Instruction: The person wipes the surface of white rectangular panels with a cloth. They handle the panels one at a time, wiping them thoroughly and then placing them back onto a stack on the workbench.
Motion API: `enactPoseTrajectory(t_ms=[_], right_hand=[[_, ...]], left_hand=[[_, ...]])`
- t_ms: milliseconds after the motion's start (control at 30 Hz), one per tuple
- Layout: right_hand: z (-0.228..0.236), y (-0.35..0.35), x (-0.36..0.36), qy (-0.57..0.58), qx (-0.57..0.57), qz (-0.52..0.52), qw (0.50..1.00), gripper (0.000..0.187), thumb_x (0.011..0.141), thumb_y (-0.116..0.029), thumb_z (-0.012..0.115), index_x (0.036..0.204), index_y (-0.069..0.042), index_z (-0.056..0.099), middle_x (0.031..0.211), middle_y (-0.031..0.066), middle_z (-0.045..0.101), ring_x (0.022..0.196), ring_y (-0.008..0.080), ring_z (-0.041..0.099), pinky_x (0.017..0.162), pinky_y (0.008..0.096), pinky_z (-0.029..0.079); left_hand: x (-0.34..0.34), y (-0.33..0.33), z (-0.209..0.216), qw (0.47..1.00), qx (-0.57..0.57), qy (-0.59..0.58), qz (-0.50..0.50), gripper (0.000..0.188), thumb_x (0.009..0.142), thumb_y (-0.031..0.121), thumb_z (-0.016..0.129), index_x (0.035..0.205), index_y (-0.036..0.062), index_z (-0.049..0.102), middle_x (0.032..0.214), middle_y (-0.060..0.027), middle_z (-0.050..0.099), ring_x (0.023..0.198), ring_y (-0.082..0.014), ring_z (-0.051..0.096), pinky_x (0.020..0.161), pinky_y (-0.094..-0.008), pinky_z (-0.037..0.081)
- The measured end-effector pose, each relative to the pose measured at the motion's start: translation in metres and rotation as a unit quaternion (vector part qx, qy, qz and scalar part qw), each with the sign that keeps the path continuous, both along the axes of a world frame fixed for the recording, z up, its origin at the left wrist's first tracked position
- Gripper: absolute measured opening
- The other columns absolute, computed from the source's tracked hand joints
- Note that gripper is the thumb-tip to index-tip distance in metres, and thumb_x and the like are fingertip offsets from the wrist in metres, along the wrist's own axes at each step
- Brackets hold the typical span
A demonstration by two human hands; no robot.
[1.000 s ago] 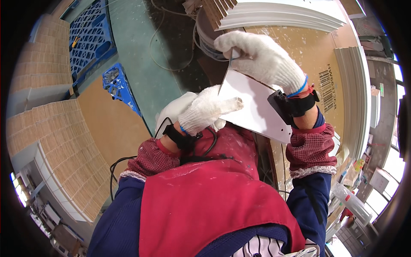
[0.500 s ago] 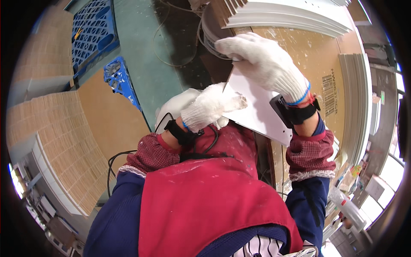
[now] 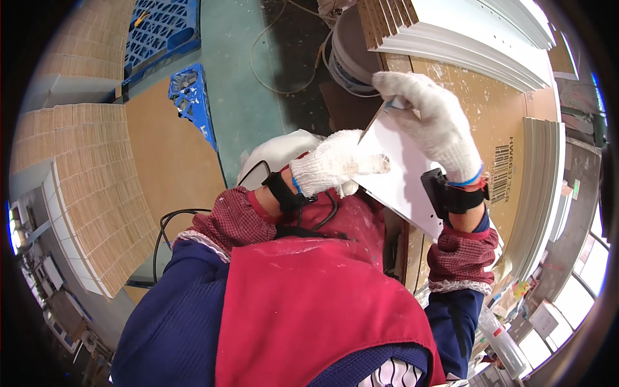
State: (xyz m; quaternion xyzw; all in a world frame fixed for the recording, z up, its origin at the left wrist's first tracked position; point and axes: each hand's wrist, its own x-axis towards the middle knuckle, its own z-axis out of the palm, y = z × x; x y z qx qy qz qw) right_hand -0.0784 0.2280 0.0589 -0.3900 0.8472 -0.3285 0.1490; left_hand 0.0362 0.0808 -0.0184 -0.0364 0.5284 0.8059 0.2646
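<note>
A white panel [image 3: 412, 171], with small dark holes near its lower edge, lies tilted between my hands. My left hand [image 3: 338, 164], in a white knitted glove with dirty fingertips, grips its left edge, its fingers over the top face. At the far corner is my right hand [image 3: 432, 122], gloved alike, fingers bent over the edge. A small grey-blue bit shows beneath those fingers; it is too small to name. The right palm is hidden.
Stacked white boards [image 3: 464, 39] stand at the far right on a brown carton [image 3: 496, 109]. Behind my hands is a white bucket [image 3: 351, 58], near a hose [image 3: 255, 68]. Left are a blue plastic pallet [image 3: 161, 32] and stacked boards [image 3: 84, 187].
Both hands and the panel appear slightly further right and lower in view, as the whole scene has shifted. The left hand keeps its grip; the right hand stays at the far corner.
</note>
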Motion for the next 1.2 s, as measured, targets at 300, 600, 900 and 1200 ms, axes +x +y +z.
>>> enactPoseTrajectory(t_ms=[300,600,900,1200], right_hand=[[0.001,0.007,0.004,-0.099,-0.075,-0.020,0.992,0.033,0.076,0.005,0.065,0.107,-0.005,0.063,0.113,0.0054,0.066,0.086,0.0132,0.062,0.074,0.0268,0.050],[-0.008,-0.011,0.015,0.029,-0.028,0.055,0.998,0.033,0.075,-0.002,0.063,0.106,-0.012,0.064,0.087,0.0064,0.064,0.084,0.0267,0.062,0.074,0.0353,0.051],[-0.003,-0.015,0.012,0.051,-0.032,0.008,0.998,0.031,0.075,-0.002,0.061,0.104,-0.012,0.064,0.083,0.0072,0.063,0.082,0.0288,0.062,0.074,0.0377,0.051],[-0.002,-0.012,0.014,0.027,-0.014,0.033,0.999,0.031,0.075,-0.002,0.061,0.105,-0.012,0.064,0.085,0.0073,0.062,0.082,0.0289,0.061,0.073,0.0375,0.051]], left_hand=[[-0.003,-0.011,0.023,0.996,0.013,-0.083,-0.039,0.028,0.088,0.023,0.068,0.103,0.0008,0.063,0.071,-0.0025,0.062,0.056,-0.0082,0.056,0.050,-0.0228,0.046],[0.000,-0.019,0.032,0.996,-0.041,-0.038,-0.073,0.029,0.089,0.026,0.065,0.102,0.0001,0.064,0.072,-0.0072,0.066,0.063,-0.0132,0.063,0.060,-0.0262,0.050],[-0.002,-0.020,0.031,0.993,-0.061,-0.042,-0.096,0.028,0.088,0.025,0.065,0.102,0.0000,0.064,0.073,-0.0076,0.067,0.065,-0.0140,0.064,0.061,-0.0264,0.050],[0.000,-0.023,0.033,0.993,-0.035,-0.060,-0.091,0.026,0.088,0.023,0.067,0.099,0.0002,0.064,0.072,-0.0080,0.067,0.064,-0.0147,0.064,0.061,-0.0265,0.050]])
